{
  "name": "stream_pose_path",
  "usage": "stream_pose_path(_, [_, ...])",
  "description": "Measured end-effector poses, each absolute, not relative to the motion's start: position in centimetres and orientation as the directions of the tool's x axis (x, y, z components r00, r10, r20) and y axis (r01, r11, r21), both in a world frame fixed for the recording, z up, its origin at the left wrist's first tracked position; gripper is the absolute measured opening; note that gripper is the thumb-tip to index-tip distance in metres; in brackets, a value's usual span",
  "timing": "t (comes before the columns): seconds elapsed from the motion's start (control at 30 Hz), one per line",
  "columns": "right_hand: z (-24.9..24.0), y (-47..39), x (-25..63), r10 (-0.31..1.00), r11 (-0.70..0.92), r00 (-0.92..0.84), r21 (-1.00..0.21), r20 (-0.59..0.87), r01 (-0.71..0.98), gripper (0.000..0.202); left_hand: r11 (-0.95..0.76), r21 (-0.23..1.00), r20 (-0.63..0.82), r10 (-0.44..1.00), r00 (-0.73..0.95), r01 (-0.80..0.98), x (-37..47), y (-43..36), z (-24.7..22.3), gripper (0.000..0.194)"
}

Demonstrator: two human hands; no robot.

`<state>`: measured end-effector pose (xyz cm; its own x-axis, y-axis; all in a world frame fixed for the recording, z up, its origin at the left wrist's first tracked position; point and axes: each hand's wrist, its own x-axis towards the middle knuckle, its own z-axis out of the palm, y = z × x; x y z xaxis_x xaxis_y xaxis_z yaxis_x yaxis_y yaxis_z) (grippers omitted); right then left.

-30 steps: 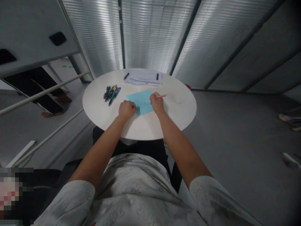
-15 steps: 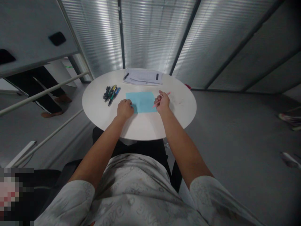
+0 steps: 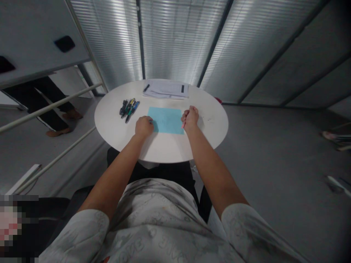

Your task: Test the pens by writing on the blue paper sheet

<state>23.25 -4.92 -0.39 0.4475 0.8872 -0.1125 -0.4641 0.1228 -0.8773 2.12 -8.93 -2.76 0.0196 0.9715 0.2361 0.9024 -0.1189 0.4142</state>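
Observation:
A light blue sheet (image 3: 167, 120) lies on the round white table (image 3: 167, 148) between my hands. My left hand (image 3: 144, 126) rests at the sheet's left edge, fingers curled; whether it pinches the paper is hidden. At the right edge, my right hand (image 3: 191, 117) is closed round a pink pen (image 3: 183, 125), of which only a short end shows below the fist. Several pens (image 3: 129, 109) lie in a bunch beyond my left hand.
A stack of white papers (image 3: 166, 89) with dark clips sits at the table's far edge. Blinds and glass panels rise behind it. On the left are a white rail (image 3: 52, 106) and a standing person's legs (image 3: 45, 102). Some small marks dot the table's right side.
The pink pen has turned in my right hand, its upper part no longer showing, and the fingers have closed more. The blue sheet has turned slightly clockwise.

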Motion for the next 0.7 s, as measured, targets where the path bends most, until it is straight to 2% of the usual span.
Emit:
stream_pose_path(0.13, [-0.5,-4.5,23.7,0.911,0.059,0.387,-0.883,-0.143,-0.466,0.02,-0.105,0.435,0.217,0.976,0.008,0.894,2.2,-9.2,-2.5,0.041])
stream_pose_path(0.2, [-0.4,-3.9,24.1,0.908,-0.01,0.377,-0.91,-0.182,-0.414,0.019,-0.115,0.442,0.214,0.977,0.02,0.89,2.2,-9.2,-2.4,0.041])
stream_pose_path(0.3, [0.0,-2.5,25.5,0.894,-0.126,0.403,-0.973,-0.195,-0.192,0.019,-0.159,0.435,0.231,0.971,0.061,0.887,2.2,-9.1,-2.5,0.042])
stream_pose_path(0.37, [0.5,-1.5,27.1,0.886,-0.135,0.432,-0.985,-0.17,-0.109,0.028,-0.18,0.421,0.246,0.966,0.079,0.889,2.1,-9.0,-2.6,0.044])
stream_pose_path(0.4, [0.7,-1.1,28.2,0.866,-0.144,0.488,-0.989,-0.11,0.031,0.036,-0.185,0.413,0.25,0.965,0.085,0.892,2.1,-8.9,-2.6,0.044])
stream_pose_path(0.43, [0.8,-0.8,29.3,0.859,-0.17,0.509,-0.968,-0.053,0.186,0.049,-0.189,0.407,0.254,0.963,0.088,0.894,2.0,-8.9,-2.7,0.045])
stream_pose_path(0.5, [0.9,-0.5,31.8,0.85,-0.249,0.526,-0.847,0.041,0.469,0.07,-0.194,0.4,0.265,0.96,0.089,0.896,2.0,-8.8,-2.8,0.046])
stream_pose_path(0.57, [0.5,-0.8,34.2,0.876,-0.272,0.466,-0.669,0.125,0.692,0.075,-0.197,0.394,0.271,0.958,0.092,0.898,1.9,-8.8,-2.9,0.047])
stream_pose_path(0.63, [0.0,-1.4,36.1,0.897,-0.301,0.421,-0.515,0.132,0.803,0.074,-0.206,0.383,0.275,0.956,0.102,0.9,1.9,-8.8,-2.9,0.047])
stream_pose_path(0.7, [-0.6,-2.0,37.2,0.924,-0.272,0.359,-0.439,0.13,0.857,0.068,-0.21,0.37,0.281,0.954,0.107,0.905,1.9,-8.8,-2.9,0.047])
